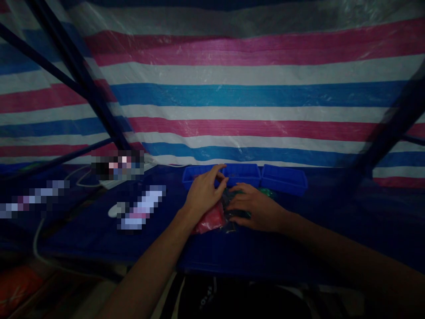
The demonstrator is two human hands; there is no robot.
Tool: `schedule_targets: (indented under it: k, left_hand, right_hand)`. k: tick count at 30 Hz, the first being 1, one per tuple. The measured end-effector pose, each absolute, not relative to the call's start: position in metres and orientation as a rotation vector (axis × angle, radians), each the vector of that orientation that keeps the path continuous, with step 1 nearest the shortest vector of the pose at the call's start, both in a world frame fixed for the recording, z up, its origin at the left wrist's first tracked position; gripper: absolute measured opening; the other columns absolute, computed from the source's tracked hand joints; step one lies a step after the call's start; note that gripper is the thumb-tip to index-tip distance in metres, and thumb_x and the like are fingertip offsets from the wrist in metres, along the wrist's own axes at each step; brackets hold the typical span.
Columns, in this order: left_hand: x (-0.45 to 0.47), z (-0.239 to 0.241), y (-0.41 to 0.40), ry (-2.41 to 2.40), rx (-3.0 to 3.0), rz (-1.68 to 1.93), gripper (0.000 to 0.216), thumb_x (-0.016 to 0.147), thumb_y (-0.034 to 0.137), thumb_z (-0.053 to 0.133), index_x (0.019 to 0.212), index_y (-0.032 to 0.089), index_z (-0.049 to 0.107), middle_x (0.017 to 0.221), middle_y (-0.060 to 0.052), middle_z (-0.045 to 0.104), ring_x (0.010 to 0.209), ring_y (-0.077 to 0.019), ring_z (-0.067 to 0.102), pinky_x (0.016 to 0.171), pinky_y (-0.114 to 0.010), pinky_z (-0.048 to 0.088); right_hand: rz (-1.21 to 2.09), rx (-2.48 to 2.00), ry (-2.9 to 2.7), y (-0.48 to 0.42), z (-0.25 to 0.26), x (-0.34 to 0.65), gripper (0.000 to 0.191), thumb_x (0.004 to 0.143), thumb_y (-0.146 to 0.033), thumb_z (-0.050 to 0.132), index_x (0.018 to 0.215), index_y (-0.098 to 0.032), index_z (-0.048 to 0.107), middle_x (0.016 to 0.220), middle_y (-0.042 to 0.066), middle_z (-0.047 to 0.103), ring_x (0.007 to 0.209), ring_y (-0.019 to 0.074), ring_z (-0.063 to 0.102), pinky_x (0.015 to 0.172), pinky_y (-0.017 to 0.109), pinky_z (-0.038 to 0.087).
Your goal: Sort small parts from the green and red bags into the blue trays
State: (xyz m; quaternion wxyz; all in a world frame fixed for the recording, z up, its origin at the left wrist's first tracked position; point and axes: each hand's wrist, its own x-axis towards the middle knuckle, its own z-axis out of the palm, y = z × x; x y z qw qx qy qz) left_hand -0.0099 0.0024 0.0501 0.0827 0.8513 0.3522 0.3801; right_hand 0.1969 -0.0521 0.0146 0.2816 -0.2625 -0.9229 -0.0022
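Observation:
My left hand (204,190) is above a red plastic packet (210,220), in front of the blue bins. Its thumb and a curled finger come together, and whatever they may hold is too small or dark to make out. My right hand (255,207) lies over a dark, clear-wrapped packet (229,227), palm down with fingers spread. Behind the right hand a bit of green wrapping (266,192) shows. A blue bin (241,174) stands just beyond both hands, partly hidden by the left one.
Another blue bin (284,179) stands to the right on the blue tabletop (159,248). Leftward are a white oval object (117,210), a blurred-out item (143,207) and a white power strip (116,179) with cables. Striped sheeting (249,95) hangs behind, with dark metal posts (83,79) at the sides.

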Motion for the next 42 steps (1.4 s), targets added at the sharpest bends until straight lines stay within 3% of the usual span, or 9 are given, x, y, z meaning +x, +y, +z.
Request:
schedule_targets:
  k: [7,24,37,42]
  left_hand:
    - [-0.009,0.050,0.002,1.075,2.536,1.118,0.039,0.096,0.025,0.057,0.136,0.025,0.054,0.101,-0.003,0.075,0.094,-0.0236,0.071,0.085,-0.038,0.052]
    - [-0.009,0.050,0.002,1.082,2.573,1.083,0.037,0.098,0.024,0.055,0.134,0.025,0.055,0.100,-0.002,0.075,0.092,-0.0205,0.071,0.086,-0.037,0.054]
    - [-0.009,0.050,0.002,1.082,2.593,1.056,0.037,0.098,0.023,0.056,0.135,0.024,0.055,0.100,-0.003,0.075,0.091,-0.0203,0.072,0.087,-0.037,0.055]
    - [-0.010,0.054,0.000,1.063,2.571,1.051,0.033,0.102,0.032,0.052,0.133,0.022,0.058,0.105,-0.004,0.075,0.098,-0.0222,0.071,0.091,-0.039,0.053]
  right_hand:
    - [-0.056,-0.731,-2.455,-0.051,0.013,0.194,0.019,0.091,-0.017,0.065,0.105,-0.026,0.072,0.103,0.004,0.076,0.121,0.0240,0.059,0.116,0.054,0.039]
    - [-0.163,-0.722,-2.524,-0.054,0.013,0.190,0.016,0.094,-0.017,0.059,0.107,-0.021,0.068,0.103,0.007,0.071,0.114,0.0242,0.058,0.116,0.051,0.037]
    - [-0.084,-0.614,-2.448,-0.061,0.021,0.186,0.013,0.095,-0.016,0.058,0.105,-0.020,0.065,0.102,0.007,0.070,0.110,0.0245,0.059,0.101,0.045,0.049]
    - [0.095,-0.756,-2.238,-0.061,0.025,0.187,0.021,0.089,-0.012,0.062,0.108,-0.021,0.062,0.105,0.008,0.070,0.108,0.0238,0.062,0.094,0.040,0.052]
